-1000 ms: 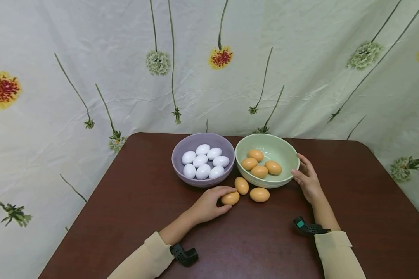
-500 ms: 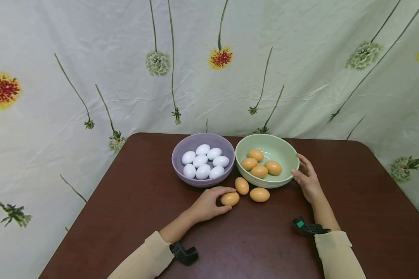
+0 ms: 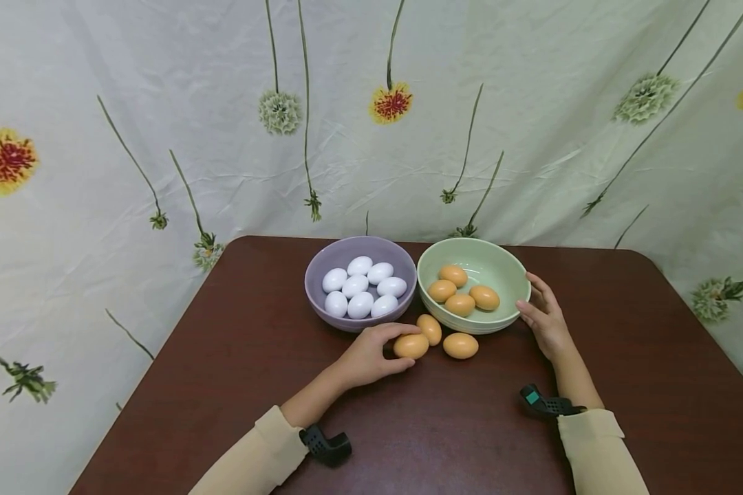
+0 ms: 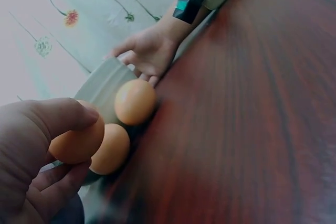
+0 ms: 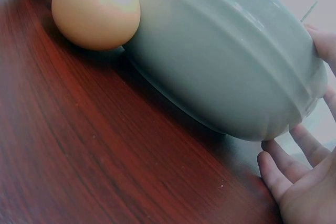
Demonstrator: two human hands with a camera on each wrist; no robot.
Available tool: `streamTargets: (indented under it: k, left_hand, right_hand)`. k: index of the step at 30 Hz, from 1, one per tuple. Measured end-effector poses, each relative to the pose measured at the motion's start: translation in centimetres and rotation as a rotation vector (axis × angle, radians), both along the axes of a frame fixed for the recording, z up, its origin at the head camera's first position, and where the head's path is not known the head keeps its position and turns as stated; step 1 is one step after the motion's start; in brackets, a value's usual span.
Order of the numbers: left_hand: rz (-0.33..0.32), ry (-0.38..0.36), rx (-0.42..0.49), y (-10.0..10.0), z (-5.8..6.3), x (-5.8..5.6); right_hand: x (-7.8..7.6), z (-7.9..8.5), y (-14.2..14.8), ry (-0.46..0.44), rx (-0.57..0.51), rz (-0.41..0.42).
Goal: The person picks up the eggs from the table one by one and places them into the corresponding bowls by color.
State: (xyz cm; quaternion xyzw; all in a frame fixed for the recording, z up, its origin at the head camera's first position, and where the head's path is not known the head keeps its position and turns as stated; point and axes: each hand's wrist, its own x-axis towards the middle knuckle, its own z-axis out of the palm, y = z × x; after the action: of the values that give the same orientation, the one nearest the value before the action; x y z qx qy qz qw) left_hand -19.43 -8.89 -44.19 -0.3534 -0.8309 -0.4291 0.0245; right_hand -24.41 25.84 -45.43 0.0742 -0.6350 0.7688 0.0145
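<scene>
A brown egg [image 3: 411, 346] is pinched between the thumb and fingers of my left hand [image 3: 371, 356]; the left wrist view shows this egg [image 4: 79, 139] close up. Whether it is off the table cannot be told. Beside it lie two more brown eggs, one upright-looking egg [image 3: 430, 329] near the bowls and another egg [image 3: 461, 346] to the right. My right hand [image 3: 546, 320] holds the right side of a pale green bowl [image 3: 501, 265], thumb and fingers at its rim and wall. Several brown eggs [image 3: 460, 304] lie inside that bowl.
A purple bowl [image 3: 322, 313] with several white eggs [image 3: 360, 304] stands against the green bowl's left side. Both are near the far edge of the dark red-brown table [image 3: 254, 309]. A flower-printed cloth [image 3: 210, 103] hangs behind.
My left hand and its egg have shifted slightly away and to the right, nearer the other loose eggs. The right hand and both bowls have stayed in place.
</scene>
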Motion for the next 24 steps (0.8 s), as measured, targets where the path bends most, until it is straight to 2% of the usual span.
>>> streamTargets:
  k: [24]
  left_hand:
    - [-0.063,-0.022,0.039,1.4,3.1,-1.7]
  right_hand:
    - [-0.2,-0.2,0.0,-0.006,-0.014,-0.007]
